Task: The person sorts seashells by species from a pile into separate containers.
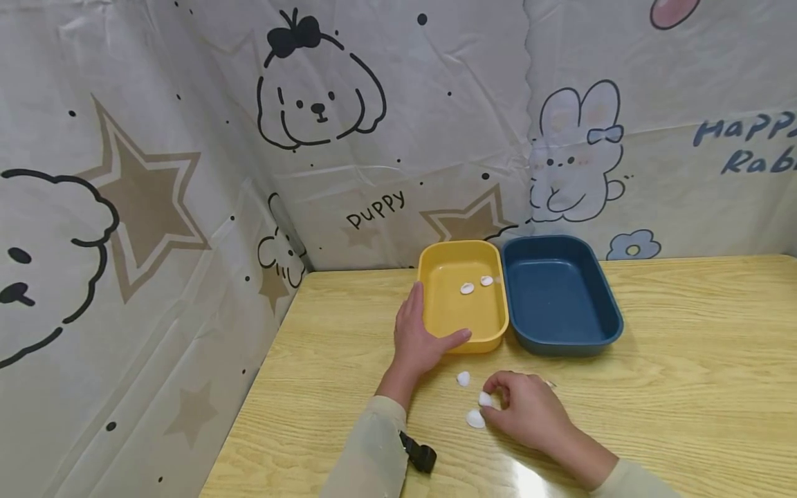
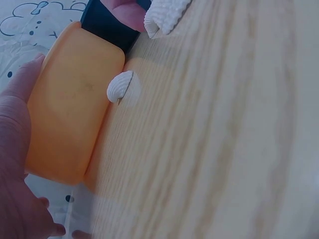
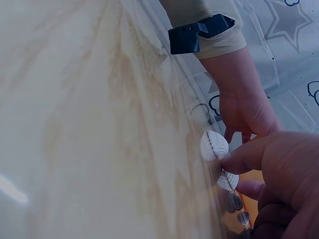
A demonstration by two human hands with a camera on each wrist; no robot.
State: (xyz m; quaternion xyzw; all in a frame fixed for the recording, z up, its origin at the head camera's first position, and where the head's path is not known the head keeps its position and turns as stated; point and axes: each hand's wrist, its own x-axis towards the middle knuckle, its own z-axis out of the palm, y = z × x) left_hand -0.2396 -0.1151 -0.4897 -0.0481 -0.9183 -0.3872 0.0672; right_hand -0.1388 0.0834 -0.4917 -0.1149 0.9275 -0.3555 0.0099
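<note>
My left hand (image 1: 423,339) rests against the left side of the yellow tray (image 1: 506,304), fingers straight and thumb at the front rim. Two small white shells (image 1: 467,288) lie inside that tray. In front of it, my right hand (image 1: 529,411) pinches a white ribbed shell (image 1: 485,399) between thumb and finger, low over the table. Just below this shell lies a larger white shell (image 1: 475,418), and another small shell (image 1: 463,378) sits nearer the tray. The left wrist view also shows a ribbed shell (image 2: 119,85) close to the tray's wall (image 2: 79,99).
A deep blue tray (image 1: 616,325) stands against the yellow one on its right. Both are on a wood-grain table (image 1: 697,387) near a printed cloth backdrop (image 1: 461,138). A black strap buckle (image 1: 420,453) is on the left sleeve. A small object (image 1: 551,384) peeks out behind the right hand.
</note>
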